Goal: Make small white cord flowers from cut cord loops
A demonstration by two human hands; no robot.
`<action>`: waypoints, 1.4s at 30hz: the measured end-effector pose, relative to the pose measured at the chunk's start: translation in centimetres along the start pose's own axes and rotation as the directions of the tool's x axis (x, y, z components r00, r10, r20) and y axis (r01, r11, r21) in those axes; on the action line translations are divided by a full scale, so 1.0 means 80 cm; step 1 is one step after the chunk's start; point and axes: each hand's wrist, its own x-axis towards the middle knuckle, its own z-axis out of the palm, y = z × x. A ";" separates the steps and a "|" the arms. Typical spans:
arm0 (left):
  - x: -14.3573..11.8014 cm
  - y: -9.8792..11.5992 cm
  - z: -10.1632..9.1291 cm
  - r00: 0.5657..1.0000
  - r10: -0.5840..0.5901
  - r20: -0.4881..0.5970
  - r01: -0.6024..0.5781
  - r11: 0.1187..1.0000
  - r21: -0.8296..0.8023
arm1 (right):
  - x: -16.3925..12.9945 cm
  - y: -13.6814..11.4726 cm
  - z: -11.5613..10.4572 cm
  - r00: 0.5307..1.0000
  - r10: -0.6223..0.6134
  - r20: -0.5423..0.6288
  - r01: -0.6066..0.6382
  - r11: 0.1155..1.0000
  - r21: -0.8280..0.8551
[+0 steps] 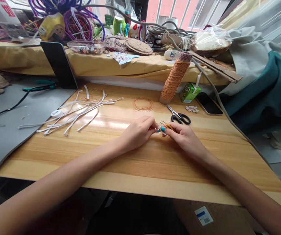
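Note:
My left hand (139, 132) is closed in a pinch above the middle of the wooden table. Its fingertips meet those of my right hand (186, 135) at a small whitish-pink piece (164, 134), mostly covered by the fingers. A slim yellow pointed tool (168, 125) also sticks out of my right hand; its kind is not clear. Just beyond that hand lie black-handled scissors (179, 116). A loose coil of thin orange cord (142, 104) rests on the table beyond my left hand.
White cord strips (74, 112) spread over the table's left side. A cone of orange twine (176, 78), a green drink carton (190, 92), small whitish pieces (191, 108) and a phone (209, 103) stand or lie at right. A dark tablet (59, 65) leans against the cluttered ledge (150, 67).

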 end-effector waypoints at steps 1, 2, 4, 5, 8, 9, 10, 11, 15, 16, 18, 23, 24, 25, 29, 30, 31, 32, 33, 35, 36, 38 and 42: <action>0.000 0.000 0.000 1.000 0.009 0.012 -0.009 1.000 0.007 | 0.000 0.000 0.000 1.000 -0.005 0.010 0.005 1.000 -0.022; -0.001 0.000 0.000 0.999 0.019 0.027 -0.020 1.000 0.014 | 0.000 0.000 0.000 1.000 -0.008 0.020 0.009 0.999 -0.050; -0.001 0.000 0.001 0.998 0.037 0.057 -0.038 0.999 0.026 | 0.001 0.000 0.000 0.999 -0.008 0.038 0.012 0.992 -0.123; -0.001 0.000 0.001 0.997 0.038 0.067 -0.040 0.999 0.032 | 0.002 0.000 -0.001 0.999 -0.006 0.043 0.013 0.987 -0.161; 0.001 0.001 0.000 0.998 -0.015 0.063 0.012 0.999 0.048 | 0.004 0.002 -0.002 1.000 -0.006 0.008 0.007 0.977 -0.215; 0.001 0.001 0.000 0.998 -0.044 0.050 0.042 0.998 0.049 | 0.005 0.002 -0.003 1.000 -0.009 -0.012 0.006 0.980 -0.200; 0.001 0.001 0.000 0.997 -0.073 0.035 0.071 0.996 0.049 | 0.005 0.003 -0.004 1.000 -0.012 -0.028 0.007 0.985 -0.172; 0.002 0.002 0.000 0.995 -0.096 0.019 0.095 0.994 0.051 | 0.005 0.004 -0.004 0.999 -0.014 -0.037 0.009 0.990 -0.139; 0.003 0.002 -0.002 0.994 -0.111 -0.020 0.112 0.991 0.077 | 0.005 0.004 -0.006 0.999 -0.016 -0.038 0.013 0.997 -0.072; 0.003 0.003 -0.003 0.994 -0.104 -0.028 0.106 0.991 0.077 | 0.005 0.004 -0.007 0.999 -0.008 -0.048 0.004 0.998 -0.070; 0.005 0.003 -0.007 0.991 -0.117 -0.061 0.121 0.991 0.058 | 0.005 0.003 -0.009 0.998 0.015 -0.055 -0.019 0.998 -0.067; 0.012 0.002 -0.012 0.980 -0.194 -0.035 0.189 0.976 -0.107 | 0.005 0.003 -0.012 0.999 0.016 0.032 -0.012 0.992 -0.122; 0.013 0.001 -0.012 0.983 -0.183 0.011 0.183 0.972 -0.147 | 0.005 0.002 -0.012 0.999 0.009 0.037 -0.005 0.993 -0.117; 0.013 0.001 -0.011 0.983 -0.176 0.059 0.184 0.965 -0.189 | 0.004 0.002 -0.011 0.999 0.003 0.033 0.001 0.995 -0.104; 0.012 0.000 -0.009 0.948 -0.249 0.197 0.308 0.873 -0.379 | 0.004 0.005 -0.009 0.999 -0.016 -0.043 0.014 1.000 -0.028; 0.012 0.000 -0.009 0.935 -0.278 0.219 0.348 0.837 -0.422 | 0.004 0.005 -0.008 0.998 -0.019 -0.063 0.019 1.000 0.000; 0.012 0.000 -0.009 0.922 -0.303 0.240 0.383 0.801 -0.460 | 0.005 0.006 -0.007 0.997 -0.019 -0.080 0.022 0.999 0.036; 0.012 0.000 -0.009 0.910 -0.323 0.259 0.412 0.767 -0.492 | 0.005 0.006 -0.007 0.995 -0.016 -0.095 0.023 0.997 0.076; 0.012 0.000 -0.009 0.899 -0.340 0.276 0.437 0.735 -0.518 | 0.005 0.006 -0.006 0.994 -0.008 -0.106 0.020 0.993 0.113; 0.013 0.001 -0.009 0.878 -0.377 0.296 0.480 0.682 -0.553 | 0.005 0.004 -0.005 0.994 0.019 -0.112 0.000 0.986 0.169; 0.014 0.001 -0.009 0.867 -0.401 0.296 0.498 0.658 -0.565 | 0.005 0.002 -0.005 0.994 0.036 -0.107 -0.016 0.983 0.185; 0.014 0.001 -0.009 0.847 -0.455 0.275 0.522 0.617 -0.589 | 0.005 0.000 -0.005 0.992 0.075 -0.101 -0.054 0.980 0.193; 0.015 0.002 -0.009 0.825 -0.509 0.246 0.532 0.551 -0.643 | 0.005 -0.002 -0.004 0.990 0.102 -0.097 -0.088 0.986 0.141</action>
